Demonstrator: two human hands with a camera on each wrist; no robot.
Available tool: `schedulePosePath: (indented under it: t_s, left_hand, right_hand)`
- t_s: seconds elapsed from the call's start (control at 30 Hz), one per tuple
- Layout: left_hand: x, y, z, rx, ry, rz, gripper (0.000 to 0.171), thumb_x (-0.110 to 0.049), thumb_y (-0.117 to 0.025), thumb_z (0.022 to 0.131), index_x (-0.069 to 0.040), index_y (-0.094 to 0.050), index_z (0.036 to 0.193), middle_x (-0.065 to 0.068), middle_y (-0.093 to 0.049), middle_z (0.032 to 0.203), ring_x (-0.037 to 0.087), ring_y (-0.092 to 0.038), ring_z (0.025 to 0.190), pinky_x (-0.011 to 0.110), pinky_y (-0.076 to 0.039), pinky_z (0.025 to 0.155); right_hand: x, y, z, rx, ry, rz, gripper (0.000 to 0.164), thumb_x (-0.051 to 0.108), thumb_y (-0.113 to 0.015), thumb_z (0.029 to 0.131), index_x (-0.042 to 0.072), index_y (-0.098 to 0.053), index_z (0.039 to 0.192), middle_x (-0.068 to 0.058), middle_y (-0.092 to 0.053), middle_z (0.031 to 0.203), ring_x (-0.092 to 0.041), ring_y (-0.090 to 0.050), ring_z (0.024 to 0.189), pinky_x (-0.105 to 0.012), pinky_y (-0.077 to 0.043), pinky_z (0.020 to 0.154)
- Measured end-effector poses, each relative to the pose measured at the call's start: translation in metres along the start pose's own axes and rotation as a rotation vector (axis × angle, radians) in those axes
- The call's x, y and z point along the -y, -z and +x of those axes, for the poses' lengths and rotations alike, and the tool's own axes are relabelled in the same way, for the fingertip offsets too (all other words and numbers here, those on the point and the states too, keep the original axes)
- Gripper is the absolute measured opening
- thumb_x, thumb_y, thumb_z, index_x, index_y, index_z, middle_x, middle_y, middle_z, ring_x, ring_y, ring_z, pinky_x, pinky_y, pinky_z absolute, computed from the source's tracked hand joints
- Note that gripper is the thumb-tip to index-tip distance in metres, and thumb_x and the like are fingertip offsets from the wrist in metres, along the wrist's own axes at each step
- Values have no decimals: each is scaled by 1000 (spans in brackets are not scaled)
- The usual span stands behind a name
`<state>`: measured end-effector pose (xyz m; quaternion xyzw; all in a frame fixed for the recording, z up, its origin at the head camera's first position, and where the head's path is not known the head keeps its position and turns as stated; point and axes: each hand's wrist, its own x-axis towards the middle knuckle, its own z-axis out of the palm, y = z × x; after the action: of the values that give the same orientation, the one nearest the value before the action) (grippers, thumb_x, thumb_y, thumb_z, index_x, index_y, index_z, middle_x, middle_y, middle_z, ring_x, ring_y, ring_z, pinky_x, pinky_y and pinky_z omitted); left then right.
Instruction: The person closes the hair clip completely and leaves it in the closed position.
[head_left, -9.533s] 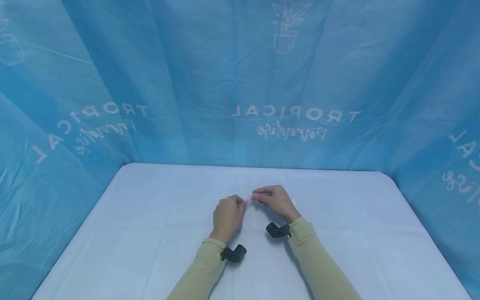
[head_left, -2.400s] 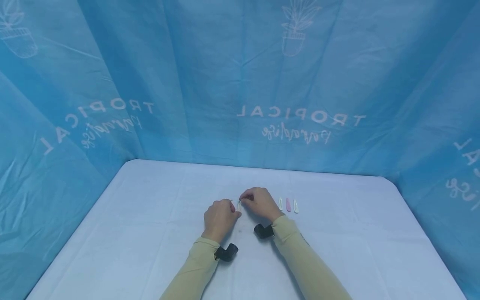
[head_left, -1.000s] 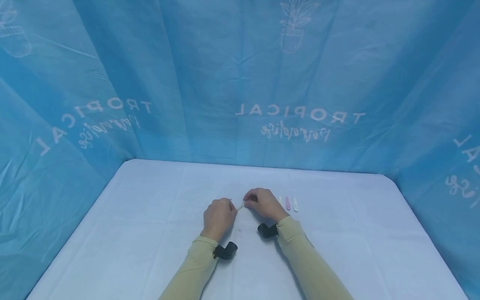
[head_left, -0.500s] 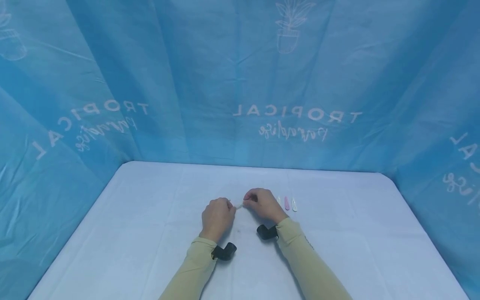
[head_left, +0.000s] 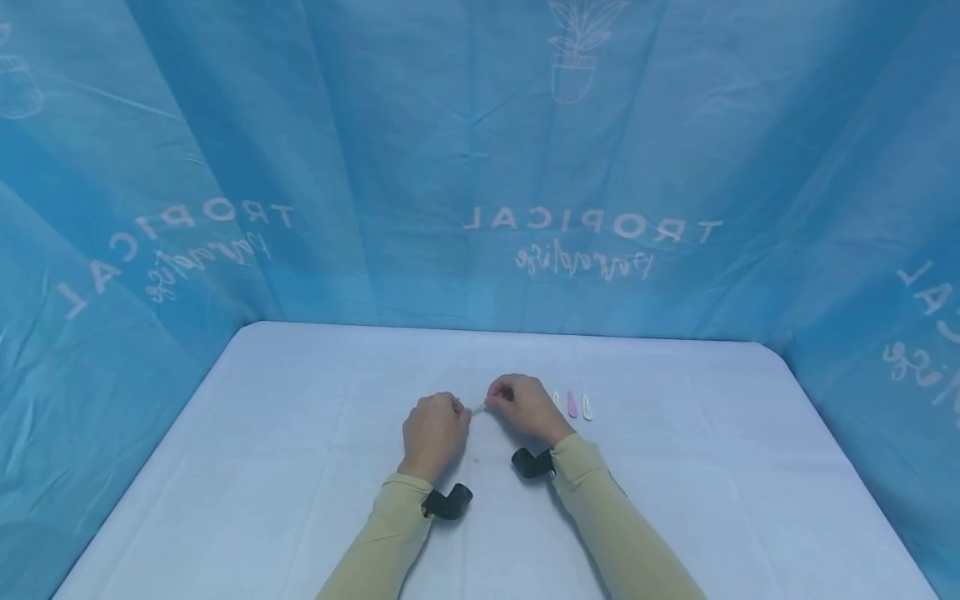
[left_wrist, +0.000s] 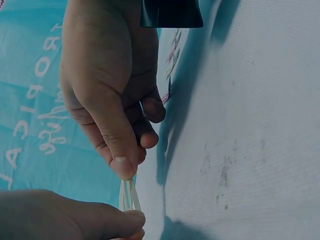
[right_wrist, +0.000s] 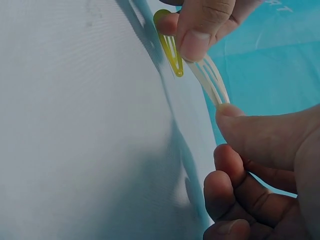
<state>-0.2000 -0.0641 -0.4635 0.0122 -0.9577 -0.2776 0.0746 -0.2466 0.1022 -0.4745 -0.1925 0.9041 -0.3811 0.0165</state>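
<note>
A pale cream snap hair clip [head_left: 477, 408] is stretched between both hands above the white table. My left hand [head_left: 436, 433] pinches one end of it. At the other end, the thumb and fingers of my right hand [head_left: 527, 408] pinch it. The right wrist view gives a closer look at the slotted, slightly bowed cream clip [right_wrist: 210, 82]. Beside a left fingertip there, a yellow hair clip [right_wrist: 172, 55] is partly covered; I cannot tell whether the hand holds it. Right of the right hand lie a pale clip [head_left: 556, 398], a pink clip [head_left: 572, 404] and a white clip [head_left: 587, 407].
A white cloth covers the table [head_left: 660, 500]. Blue printed curtains [head_left: 405, 167] enclose its back and sides. Each wrist carries a black camera, the left one [head_left: 448, 502] and the right one [head_left: 532, 463] facing inward.
Earliest, the hands held a pink hair clip; later a pink clip lies in the row. The cream clip has since turned from upright to slanting between the hands. Over the last half second the hands barely move.
</note>
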Motion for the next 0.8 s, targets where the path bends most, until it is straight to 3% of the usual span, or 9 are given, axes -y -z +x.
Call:
schedulePosePath:
  t_s: [0.8]
  left_hand:
    - [0, -3, 0, -52, -36, -4, 11, -16, -74, 88, -7, -74, 81, 3, -67, 70, 14, -56, 56, 33, -47, 51]
  right_hand:
    - [-3, -1, 0, -25, 21, -18, 7, 11, -67, 96, 6, -69, 93, 0, -60, 78, -13, -52, 72, -32, -46, 70]
